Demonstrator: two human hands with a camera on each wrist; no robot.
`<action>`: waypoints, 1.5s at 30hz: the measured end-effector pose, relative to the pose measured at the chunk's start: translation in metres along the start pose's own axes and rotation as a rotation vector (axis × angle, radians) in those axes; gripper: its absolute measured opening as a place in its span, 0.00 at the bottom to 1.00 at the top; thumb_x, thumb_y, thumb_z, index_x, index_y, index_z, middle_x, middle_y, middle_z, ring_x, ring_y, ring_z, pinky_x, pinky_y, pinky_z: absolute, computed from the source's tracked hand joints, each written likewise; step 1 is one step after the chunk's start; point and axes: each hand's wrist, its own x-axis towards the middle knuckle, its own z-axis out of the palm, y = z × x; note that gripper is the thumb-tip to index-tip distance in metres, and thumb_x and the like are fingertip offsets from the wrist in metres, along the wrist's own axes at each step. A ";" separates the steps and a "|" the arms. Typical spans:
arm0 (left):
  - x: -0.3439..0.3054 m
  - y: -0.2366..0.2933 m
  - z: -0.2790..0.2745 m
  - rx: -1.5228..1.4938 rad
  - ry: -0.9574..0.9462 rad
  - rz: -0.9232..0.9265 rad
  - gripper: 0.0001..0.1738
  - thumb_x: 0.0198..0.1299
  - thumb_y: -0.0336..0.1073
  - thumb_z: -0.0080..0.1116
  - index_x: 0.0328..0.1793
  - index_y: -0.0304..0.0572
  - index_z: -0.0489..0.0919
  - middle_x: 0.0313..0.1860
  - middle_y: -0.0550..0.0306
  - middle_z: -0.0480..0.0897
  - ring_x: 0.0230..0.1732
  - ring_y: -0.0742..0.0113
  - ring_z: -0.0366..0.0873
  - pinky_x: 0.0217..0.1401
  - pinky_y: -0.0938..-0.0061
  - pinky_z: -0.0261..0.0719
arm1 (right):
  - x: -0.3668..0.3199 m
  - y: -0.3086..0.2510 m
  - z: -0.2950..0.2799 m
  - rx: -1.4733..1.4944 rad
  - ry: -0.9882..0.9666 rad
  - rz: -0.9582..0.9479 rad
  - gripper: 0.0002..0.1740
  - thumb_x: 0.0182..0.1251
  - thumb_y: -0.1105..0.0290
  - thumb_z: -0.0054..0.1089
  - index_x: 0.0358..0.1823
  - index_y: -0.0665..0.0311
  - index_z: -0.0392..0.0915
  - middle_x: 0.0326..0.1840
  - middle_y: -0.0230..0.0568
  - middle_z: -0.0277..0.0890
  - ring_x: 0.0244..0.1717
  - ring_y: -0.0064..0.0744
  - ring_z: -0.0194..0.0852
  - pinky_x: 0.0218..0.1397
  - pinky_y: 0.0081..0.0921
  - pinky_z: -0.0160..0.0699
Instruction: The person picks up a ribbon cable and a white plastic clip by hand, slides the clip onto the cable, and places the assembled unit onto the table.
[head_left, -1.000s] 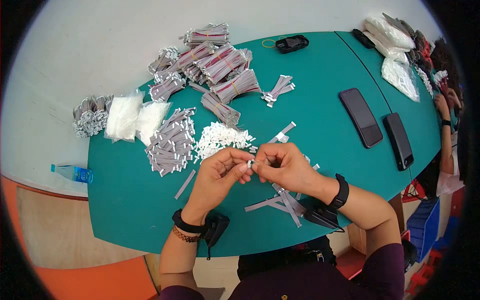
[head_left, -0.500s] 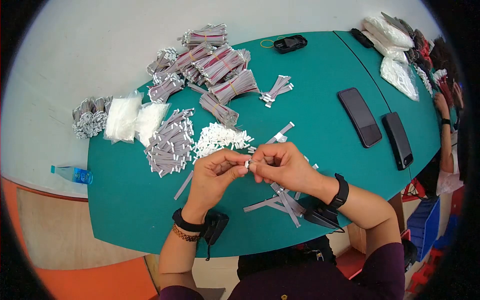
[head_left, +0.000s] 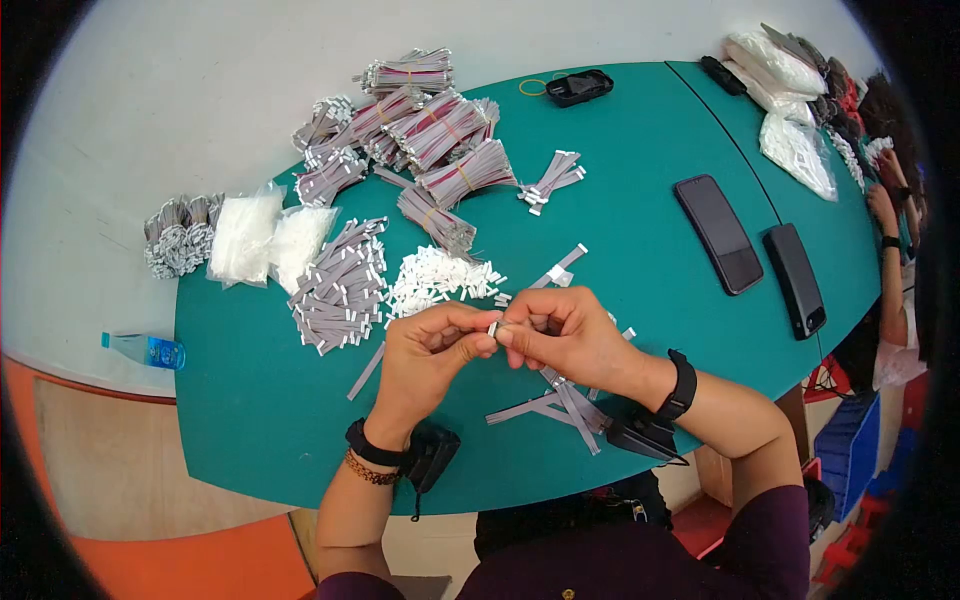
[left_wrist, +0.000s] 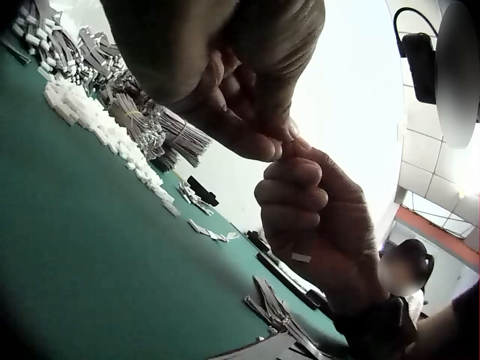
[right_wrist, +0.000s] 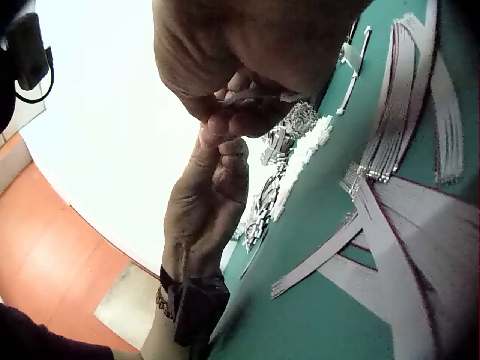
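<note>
In the head view my left hand (head_left: 425,355) and right hand (head_left: 570,335) meet fingertip to fingertip over the table. Between thumb and forefinger, the left hand pinches a small white plastic connector (head_left: 493,328). Thumb and fingers of the right hand grip a short grey ribbon cable (right_wrist: 251,96), mostly hidden in the palm; its white far end (left_wrist: 301,258) pokes out below the curled fingers. Where cable and connector meet is covered by the fingertips. A heap of loose white connectors (head_left: 440,278) lies just beyond the left hand.
Grey ribbon cables with white ends (head_left: 345,285) are piled left of the heap. Banded cable bundles (head_left: 435,130) stack behind. Loose cables (head_left: 570,405) lie under the right forearm. Two plastic bags (head_left: 243,238), a bottle (head_left: 150,349) and a phone (head_left: 718,235) surround the workspace.
Both hands have shifted slightly left, fingertips staying together. The white connector shows less between them than a second ago. The piles have not moved.
</note>
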 end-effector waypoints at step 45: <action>0.003 0.005 0.000 -0.052 -0.006 -0.146 0.07 0.60 0.29 0.58 0.43 0.35 0.76 0.33 0.61 0.79 0.32 0.78 0.74 0.36 0.84 0.73 | 0.006 0.003 -0.003 0.039 0.009 0.073 0.07 0.69 0.70 0.52 0.37 0.68 0.73 0.29 0.35 0.78 0.27 0.16 0.74 0.31 0.14 0.76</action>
